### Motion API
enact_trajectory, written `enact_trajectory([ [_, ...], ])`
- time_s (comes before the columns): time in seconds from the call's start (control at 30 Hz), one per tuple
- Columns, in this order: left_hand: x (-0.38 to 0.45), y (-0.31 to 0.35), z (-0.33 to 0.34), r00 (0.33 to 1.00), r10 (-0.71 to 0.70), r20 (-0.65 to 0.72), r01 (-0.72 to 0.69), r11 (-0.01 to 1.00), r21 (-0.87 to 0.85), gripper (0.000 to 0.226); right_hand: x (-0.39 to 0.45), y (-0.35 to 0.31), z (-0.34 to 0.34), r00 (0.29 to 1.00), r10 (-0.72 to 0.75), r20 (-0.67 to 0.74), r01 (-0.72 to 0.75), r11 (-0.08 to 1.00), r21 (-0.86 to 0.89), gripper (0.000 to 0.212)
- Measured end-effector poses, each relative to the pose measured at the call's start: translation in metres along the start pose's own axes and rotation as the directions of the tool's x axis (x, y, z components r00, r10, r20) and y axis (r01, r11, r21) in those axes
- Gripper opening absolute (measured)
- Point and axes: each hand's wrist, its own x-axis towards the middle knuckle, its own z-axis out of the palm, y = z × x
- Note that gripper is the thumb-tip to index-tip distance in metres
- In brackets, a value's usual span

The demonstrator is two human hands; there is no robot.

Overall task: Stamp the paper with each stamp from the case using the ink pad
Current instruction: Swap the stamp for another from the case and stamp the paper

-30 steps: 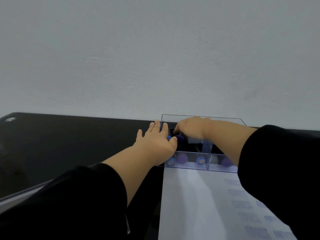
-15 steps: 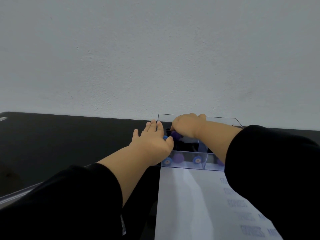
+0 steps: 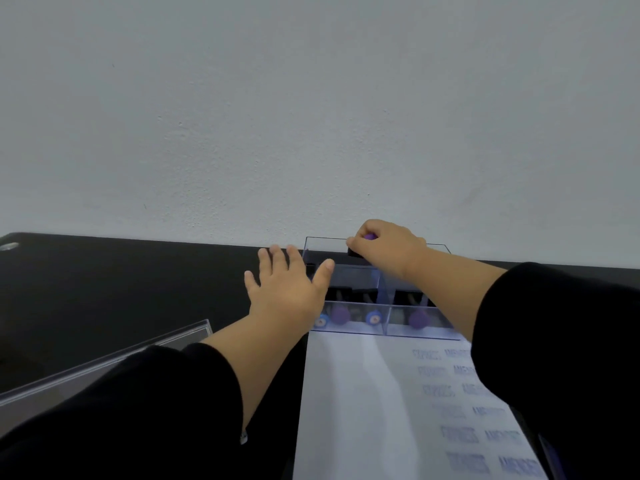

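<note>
the paper point(image 3: 363, 410) at 6 o'clock already has rows of blue words, and now the right hand point(image 3: 388, 247) pinches one stamp point(image 3: 360, 245) above the case point(image 3: 381, 299) at 12 o'clock, while the left hand point(image 3: 287, 289) lies flat with straight fingers, so more stamps look left.

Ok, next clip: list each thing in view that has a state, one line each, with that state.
right hand: grips a purple-knobbed stamp, lifted above the case.
left hand: open, fingers spread, resting against the case's left side.
case: open, no lid on it, stamps still lying inside.
paper: flat on the table, several blue imprints down its right side.
clear lid: off, lying left of the paper.
</note>
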Motion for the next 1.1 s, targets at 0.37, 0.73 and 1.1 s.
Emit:
enact_trajectory([
  [0.37, -0.089, 0.018, -0.001, 0.911, 0.357, 0.206, -0.375, 0.925, 0.056, 0.032, -0.079, -0.005, -0.065, 0.995, 0.056, 0.077, -0.057, 0.998, -0.002, 0.019],
  [0.73, -0.155, 0.025, 0.007, 0.830, 0.262, 0.492, -0.423, 0.871, 0.250, 0.052, -0.160, 0.008, -0.083, 0.983, 0.109, 0.146, -0.080, 0.978, -0.192, 0.014],
  [1.1, -0.191, 0.019, 0.037, 0.863, 0.184, 0.470, -0.310, 0.928, 0.205, 0.059, -0.219, 0.045, -0.078, 0.959, 0.266, -0.101, -0.233, 0.937, 0.261, 0.022],
])
